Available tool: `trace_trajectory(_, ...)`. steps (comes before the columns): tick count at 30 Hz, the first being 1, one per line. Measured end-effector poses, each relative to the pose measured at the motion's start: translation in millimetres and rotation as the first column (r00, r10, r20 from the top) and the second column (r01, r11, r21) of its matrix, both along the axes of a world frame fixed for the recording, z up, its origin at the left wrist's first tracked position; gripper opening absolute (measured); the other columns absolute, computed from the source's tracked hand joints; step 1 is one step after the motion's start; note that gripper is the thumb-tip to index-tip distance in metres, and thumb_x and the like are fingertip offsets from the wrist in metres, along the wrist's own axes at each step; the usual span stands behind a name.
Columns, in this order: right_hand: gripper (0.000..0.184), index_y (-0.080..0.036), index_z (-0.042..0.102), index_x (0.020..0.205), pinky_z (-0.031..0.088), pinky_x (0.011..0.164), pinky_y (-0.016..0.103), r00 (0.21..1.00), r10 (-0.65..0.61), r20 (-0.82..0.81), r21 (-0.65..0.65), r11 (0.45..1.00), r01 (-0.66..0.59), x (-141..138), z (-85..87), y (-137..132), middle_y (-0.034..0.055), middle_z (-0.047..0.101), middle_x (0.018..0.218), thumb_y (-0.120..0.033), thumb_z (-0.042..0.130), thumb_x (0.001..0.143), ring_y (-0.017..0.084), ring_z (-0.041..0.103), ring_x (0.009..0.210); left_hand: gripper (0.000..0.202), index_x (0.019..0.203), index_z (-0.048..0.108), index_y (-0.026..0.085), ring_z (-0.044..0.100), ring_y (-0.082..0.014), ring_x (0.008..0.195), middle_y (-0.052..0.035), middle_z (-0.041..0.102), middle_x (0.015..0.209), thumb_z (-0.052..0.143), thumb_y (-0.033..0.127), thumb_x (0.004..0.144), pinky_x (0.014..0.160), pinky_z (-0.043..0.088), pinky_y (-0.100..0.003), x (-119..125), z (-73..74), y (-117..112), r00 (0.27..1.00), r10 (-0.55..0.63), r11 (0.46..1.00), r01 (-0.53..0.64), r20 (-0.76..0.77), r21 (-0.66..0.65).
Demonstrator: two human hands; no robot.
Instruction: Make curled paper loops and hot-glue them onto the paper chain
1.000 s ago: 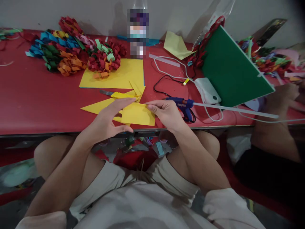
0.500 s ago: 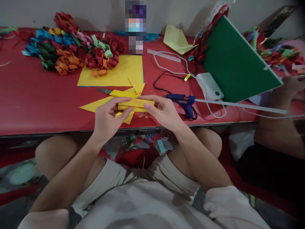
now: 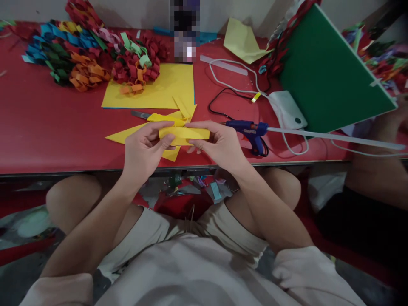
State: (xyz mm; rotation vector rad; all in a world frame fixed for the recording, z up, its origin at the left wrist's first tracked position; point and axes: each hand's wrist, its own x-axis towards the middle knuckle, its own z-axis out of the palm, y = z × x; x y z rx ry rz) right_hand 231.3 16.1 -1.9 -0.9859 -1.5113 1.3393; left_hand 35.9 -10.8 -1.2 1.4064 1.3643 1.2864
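Between my two hands is a folded strip of yellow paper (image 3: pixel 185 134), held level just above the table's front edge. My left hand (image 3: pixel 143 146) pinches its left end between thumb and fingers. At the other end my right hand (image 3: pixel 221 144) grips it, thumb below and index finger along the top. Behind the strip lies a yellow utility knife (image 3: pixel 159 118), its grey blade pointing left. Cut yellow paper pieces (image 3: pixel 123 134) spread under and around my hands. A blue glue gun (image 3: pixel 247 129) with a long clear glue stick lies to the right of my right hand.
Yellow sheets (image 3: pixel 153 95) lie behind the knife, partly under colourful paper chains (image 3: pixel 89 74). White and black cables loop near a white power bank (image 3: pixel 288 110). A green board (image 3: pixel 334 72) leans at the right, beside another person's arm (image 3: pixel 376 140).
The yellow strip has turned in my fingers, so its broad face now shows where folded layers showed before. My left thumb has shifted onto its front. The whole view has shifted slightly.
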Motion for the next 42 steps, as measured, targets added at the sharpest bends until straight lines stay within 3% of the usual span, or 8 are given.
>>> trace_trajectory(6,0.044,-0.020,0.071,0.113,0.060,0.061,0.026,1.000,0.010,-0.020,-0.040,0.999,-0.010,-2,-0.9,0,0.0037,0.076,0.094,-0.048,0.079,0.080,0.017,0.075,0.071,0.041,0.119,0.069,0.020,0.073,-0.0140,0.080,-0.0005,0.075,0.085,0.077,0.040,0.084,0.077,0.066,-0.026,5,-2.8,-1,0.996,0.085,0.996,-0.085,0.012,-0.018)
trace_trajectory(12,0.038,-0.017,0.067,0.111,0.058,0.055,0.022,0.999,-0.034,0.000,-0.073,0.997,0.034,-3,-3.2,1,0.0027,0.075,0.087,-0.040,0.078,0.082,0.015,0.075,0.066,0.046,0.113,0.071,0.015,0.075,-0.0173,0.079,-0.0041,0.077,0.088,0.082,0.042,0.078,0.074,0.067,-0.029,-2,-4.5,3,0.994,-0.033,0.988,0.048,0.106,-0.148)
trace_trajectory(15,0.041,-0.019,0.065,0.116,0.059,0.057,0.023,0.999,-0.024,0.035,-0.045,0.999,0.025,-3,-3.4,0,0.0028,0.075,0.090,-0.039,0.077,0.083,0.015,0.074,0.067,0.049,0.113,0.071,0.015,0.076,-0.0189,0.078,-0.0060,0.078,0.089,0.086,0.040,0.074,0.073,0.067,-0.030,-4,-5.0,3,0.998,-0.020,0.986,0.031,0.065,-0.166)
trace_trajectory(19,0.037,-0.019,0.066,0.109,0.060,0.062,0.025,0.999,-0.002,0.039,-0.023,1.000,0.003,-2,-3.5,-1,0.0048,0.075,0.100,-0.039,0.079,0.081,0.015,0.075,0.071,0.041,0.107,0.073,0.015,0.075,-0.0182,0.078,-0.0060,0.078,0.088,0.087,0.034,0.073,0.072,0.065,-0.026,-4,-4.7,2,1.000,-0.002,0.995,0.002,-0.006,-0.104)
trace_trajectory(29,0.046,-0.016,0.065,0.105,0.060,0.058,0.025,1.000,0.000,-0.006,-0.081,0.997,-0.001,-6,-2.0,-2,0.0017,0.074,0.084,-0.040,0.086,0.071,0.016,0.074,0.064,0.014,0.089,0.075,0.017,0.074,-0.0174,0.073,-0.0038,0.077,0.082,0.080,0.022,0.077,0.069,0.066,-0.027,3,-3.3,2,0.998,0.039,0.988,-0.030,0.053,-0.149)
trace_trajectory(32,0.045,-0.017,0.065,0.103,0.061,0.059,0.025,1.000,0.001,-0.010,-0.099,0.995,-0.002,-7,-2.5,-3,0.0000,0.072,0.077,-0.039,0.087,0.070,0.017,0.074,0.064,0.014,0.088,0.075,0.017,0.073,-0.0170,0.071,-0.0029,0.076,0.081,0.080,0.025,0.077,0.068,0.066,-0.027,4,-4.9,2,0.997,0.040,0.986,-0.028,0.070,-0.165)
trace_trajectory(37,0.043,-0.017,0.064,0.104,0.061,0.062,0.026,0.999,0.038,0.004,-0.081,0.996,-0.038,-5,-4.9,-4,0.0005,0.073,0.077,-0.039,0.085,0.073,0.016,0.074,0.066,0.018,0.087,0.075,0.017,0.072,-0.0170,0.069,-0.0032,0.075,0.081,0.076,0.035,0.083,0.065,0.066,-0.028,5,-6.7,1,0.998,0.007,0.987,0.004,0.068,-0.160)
trace_trajectory(42,0.039,-0.019,0.064,0.109,0.063,0.069,0.030,0.998,0.044,0.033,-0.026,0.999,-0.043,-3,-8.6,-5,0.0017,0.074,0.083,-0.035,0.081,0.078,0.018,0.075,0.072,0.018,0.086,0.073,0.018,0.073,-0.0172,0.066,-0.0028,0.074,0.079,0.075,0.035,0.085,0.061,0.065,-0.027,9,-7.4,-1,0.999,0.028,0.993,-0.023,0.042,-0.120)
